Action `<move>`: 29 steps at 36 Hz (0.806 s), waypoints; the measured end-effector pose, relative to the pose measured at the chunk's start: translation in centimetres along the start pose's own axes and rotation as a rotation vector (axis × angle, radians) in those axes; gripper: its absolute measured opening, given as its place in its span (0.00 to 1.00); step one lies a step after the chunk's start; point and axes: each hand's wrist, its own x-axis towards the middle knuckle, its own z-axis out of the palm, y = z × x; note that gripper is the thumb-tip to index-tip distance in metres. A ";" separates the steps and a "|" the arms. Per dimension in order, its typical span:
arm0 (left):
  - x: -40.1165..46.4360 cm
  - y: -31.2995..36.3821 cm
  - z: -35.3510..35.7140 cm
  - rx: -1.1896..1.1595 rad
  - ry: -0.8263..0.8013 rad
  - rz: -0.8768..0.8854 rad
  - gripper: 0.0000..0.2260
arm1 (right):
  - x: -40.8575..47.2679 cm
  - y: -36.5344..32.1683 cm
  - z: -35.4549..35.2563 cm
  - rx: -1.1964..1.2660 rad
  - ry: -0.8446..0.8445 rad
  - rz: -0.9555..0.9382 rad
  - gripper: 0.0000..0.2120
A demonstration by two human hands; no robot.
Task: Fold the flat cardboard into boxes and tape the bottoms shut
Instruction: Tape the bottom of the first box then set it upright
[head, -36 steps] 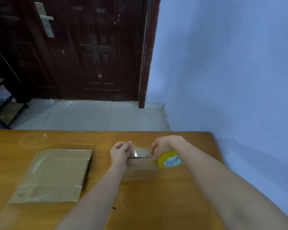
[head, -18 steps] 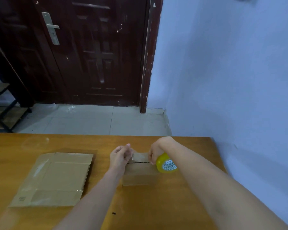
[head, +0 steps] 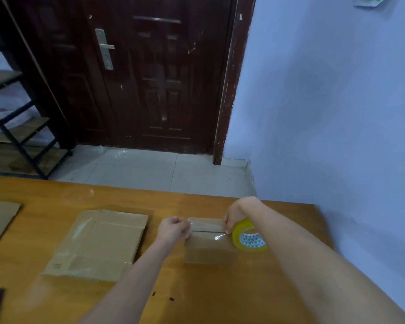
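A small folded box point(head: 207, 242) stands on the desk point(head: 220, 295), clear tape stretched across its seam. The left hand point(head: 173, 230) has its grip pinched on the tape's free end at the box's left edge; the right hand point(head: 235, 218) clasps the yellow tape roll point(head: 249, 236) at the right edge. Flat cardboard point(head: 98, 244) lies just to the left.

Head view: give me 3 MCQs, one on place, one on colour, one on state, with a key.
1. Where does the flat cardboard lie relative to the box?
A. On its left
B. On top of it
C. On its right

2. What colour is the tape roll?
A. Black
B. Yellow
C. Red

3. What is the right hand doing?
A. Resting flat on the table
B. Holding the tape roll
C. Hanging empty

Key: 1 A, it lies left of the box, near the left hand. 2 B, the roll is plainly yellow. 3 B, fingers curl round the roll at the box's right end.
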 end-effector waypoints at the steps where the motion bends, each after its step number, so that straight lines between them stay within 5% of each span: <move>1: 0.0 0.0 0.1 0.033 0.013 0.015 0.08 | 0.0 0.0 0.0 0.009 0.000 0.005 0.21; 9: -0.9 -0.3 1.3 0.257 0.145 0.081 0.07 | 0.8 0.9 0.2 0.058 0.050 0.073 0.33; 29: -1.5 -0.7 2.6 0.559 0.323 0.132 0.07 | -0.6 0.8 -1.5 0.032 0.071 0.153 0.33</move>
